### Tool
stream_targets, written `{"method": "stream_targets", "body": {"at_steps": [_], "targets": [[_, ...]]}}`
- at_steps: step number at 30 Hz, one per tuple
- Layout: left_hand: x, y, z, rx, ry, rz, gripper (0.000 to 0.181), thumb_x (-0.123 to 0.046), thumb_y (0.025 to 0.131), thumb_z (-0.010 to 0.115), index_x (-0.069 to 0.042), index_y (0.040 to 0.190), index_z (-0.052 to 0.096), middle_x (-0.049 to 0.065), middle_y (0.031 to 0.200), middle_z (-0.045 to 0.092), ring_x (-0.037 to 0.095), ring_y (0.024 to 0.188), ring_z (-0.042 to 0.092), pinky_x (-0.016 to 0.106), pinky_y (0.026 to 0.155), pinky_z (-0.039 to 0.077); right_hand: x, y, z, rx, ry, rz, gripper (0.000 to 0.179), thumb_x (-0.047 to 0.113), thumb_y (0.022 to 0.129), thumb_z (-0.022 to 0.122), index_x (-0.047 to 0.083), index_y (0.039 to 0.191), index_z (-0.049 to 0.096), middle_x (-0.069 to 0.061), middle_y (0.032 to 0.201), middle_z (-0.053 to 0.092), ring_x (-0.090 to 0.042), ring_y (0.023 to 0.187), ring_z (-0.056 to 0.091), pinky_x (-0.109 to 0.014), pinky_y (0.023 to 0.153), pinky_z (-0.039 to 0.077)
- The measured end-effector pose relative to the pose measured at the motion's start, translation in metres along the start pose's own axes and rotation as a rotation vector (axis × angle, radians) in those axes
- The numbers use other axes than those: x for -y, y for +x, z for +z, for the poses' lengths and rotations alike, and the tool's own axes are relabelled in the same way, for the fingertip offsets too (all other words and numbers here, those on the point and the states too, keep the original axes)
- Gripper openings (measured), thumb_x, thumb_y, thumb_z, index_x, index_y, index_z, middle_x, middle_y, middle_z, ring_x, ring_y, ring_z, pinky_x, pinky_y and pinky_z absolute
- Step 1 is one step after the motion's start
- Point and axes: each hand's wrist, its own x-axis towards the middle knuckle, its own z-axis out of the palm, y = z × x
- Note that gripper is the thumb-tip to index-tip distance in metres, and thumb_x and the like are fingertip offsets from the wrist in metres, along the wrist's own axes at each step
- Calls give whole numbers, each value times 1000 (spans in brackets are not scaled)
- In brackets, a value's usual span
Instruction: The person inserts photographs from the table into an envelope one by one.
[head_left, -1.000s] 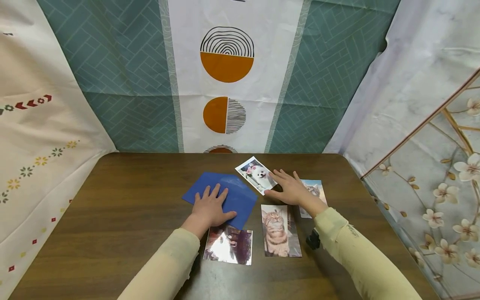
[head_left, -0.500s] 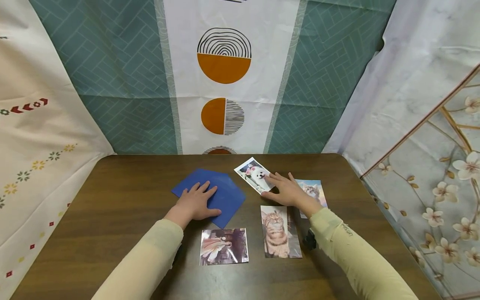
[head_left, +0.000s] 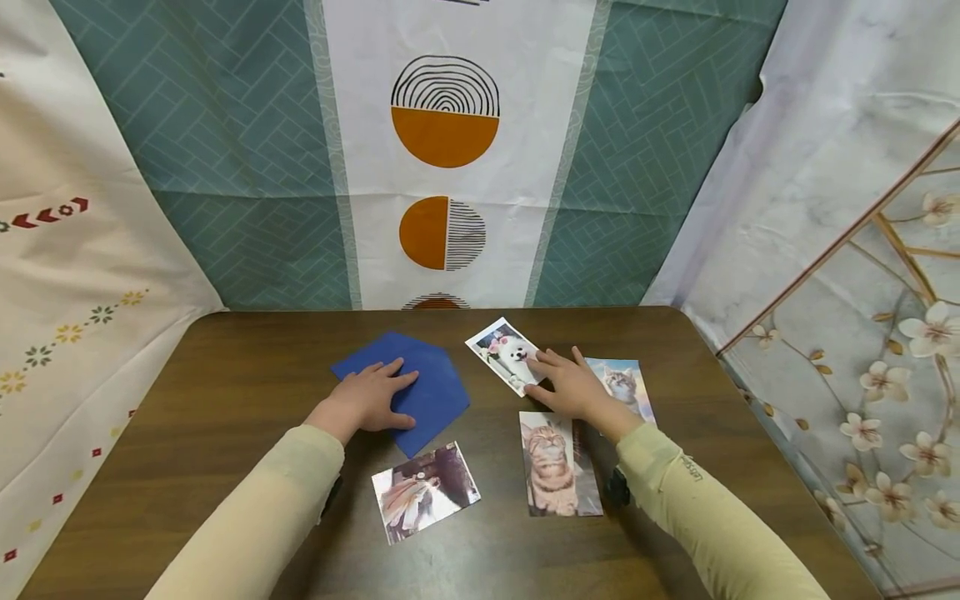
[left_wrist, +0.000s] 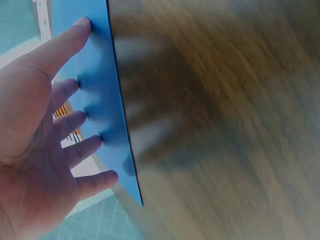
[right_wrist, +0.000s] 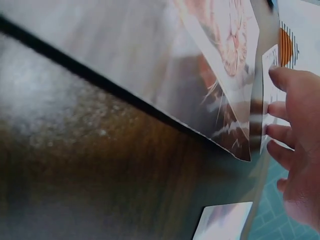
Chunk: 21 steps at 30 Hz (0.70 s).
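My left hand (head_left: 363, 400) rests with spread fingers on a blue envelope (head_left: 438, 387). In the left wrist view its fingertips touch the blue surface (left_wrist: 107, 90). My right hand (head_left: 573, 387) has its fingers spread over the lower right edge of a white dog photo (head_left: 510, 348); the right wrist view shows the fingertips at that card's edge (right_wrist: 267, 95). Just below that hand lies an orange cat photo (head_left: 551, 467), overlapping a darker card (head_left: 588, 479). A kitten photo (head_left: 622, 382) is partly hidden behind the right wrist.
A glossy photo of a figure in a long dress (head_left: 423, 492) lies tilted below the envelope. All of it is on a brown wooden table (head_left: 225, 400). Patterned cloths (head_left: 247, 167) hang behind the table and along both sides.
My left hand has slid the envelope to the left, uncovering the dress photo, which now lies turned and shifted left. My right hand stays nearly in place at the dog photo.
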Motion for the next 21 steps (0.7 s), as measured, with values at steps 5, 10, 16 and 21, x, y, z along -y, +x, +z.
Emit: {"method": "stream_targets", "body": {"at_steps": [5, 10, 16, 21], "targets": [[9, -2, -2, -3, 21, -1, 85, -51, 96, 77, -15, 166, 43, 24, 173, 27, 52, 157, 27, 74, 119, 27, 1, -3, 0, -28, -30, -26, 58, 39, 107, 65, 9, 156, 57, -19, 160, 52, -38, 151, 45, -69, 125, 16], [20, -5, -3, 3, 33, 7, 84, -50, 95, 78, -15, 165, 45, 26, 172, 30, 54, 155, 28, 74, 118, 30, 2, -5, 3, -58, -58, -50, 56, 38, 106, 68, 9, 154, 59, -19, 157, 55, -38, 149, 48, -70, 124, 19], [33, -13, -6, 28, 36, 1, 84, -45, 95, 80, -15, 165, 45, 26, 171, 30, 54, 155, 28, 73, 117, 31, 5, -8, 9, -120, -55, -73, 55, 36, 102, 73, 8, 148, 65, -19, 150, 61, -39, 145, 53, -69, 123, 23], [43, -20, -9, 36, 40, -7, 84, -42, 93, 83, -15, 164, 46, 27, 171, 30, 55, 154, 29, 72, 116, 34, 9, -10, 10, -158, -21, -94, 53, 36, 99, 78, 8, 142, 70, -20, 144, 65, -41, 139, 58, -69, 123, 25]]}}
